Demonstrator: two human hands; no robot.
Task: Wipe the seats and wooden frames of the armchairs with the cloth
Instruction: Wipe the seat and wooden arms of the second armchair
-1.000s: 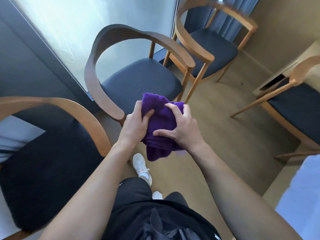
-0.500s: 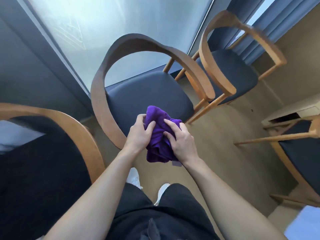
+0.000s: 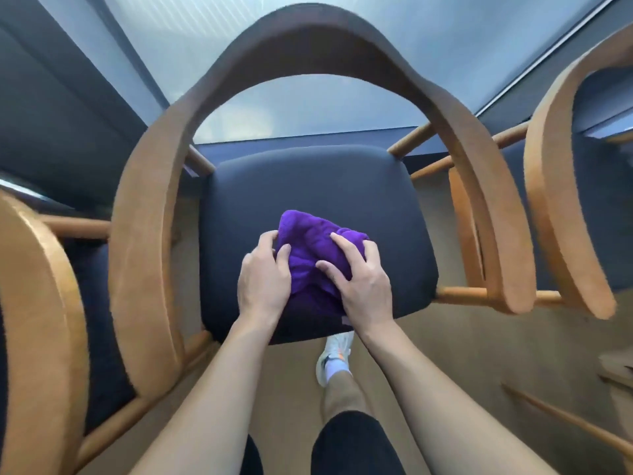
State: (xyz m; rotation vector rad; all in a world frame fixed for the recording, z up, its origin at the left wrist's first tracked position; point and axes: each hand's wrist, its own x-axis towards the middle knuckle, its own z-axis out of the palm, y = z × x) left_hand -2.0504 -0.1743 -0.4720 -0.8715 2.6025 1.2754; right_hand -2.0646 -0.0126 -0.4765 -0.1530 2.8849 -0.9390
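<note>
Item one: cloth (image 3: 308, 265), purple, plush pile, bunched into a rounded wad. I logged it over the front half of the seat (image 3: 308, 186); whether it touched the cushion I could not tell. My record showed the left hand (image 3: 263, 279) gripping its left side, fingers curled into the folds, and the right hand (image 3: 363, 286) clasping the right side, fingers bent over the top.

Item two: seat, dark matte upholstery, rounded square.

Item three: wooden frame (image 3: 308, 39), one broad curved band forming back and arms, smooth, honey-toned, darker at the crest.

The left armchair (image 3: 37, 303) and right armchair (image 3: 555, 200) were cut off by the edges. The hands hid the cloth's lower part; blur softened the frame.
</note>
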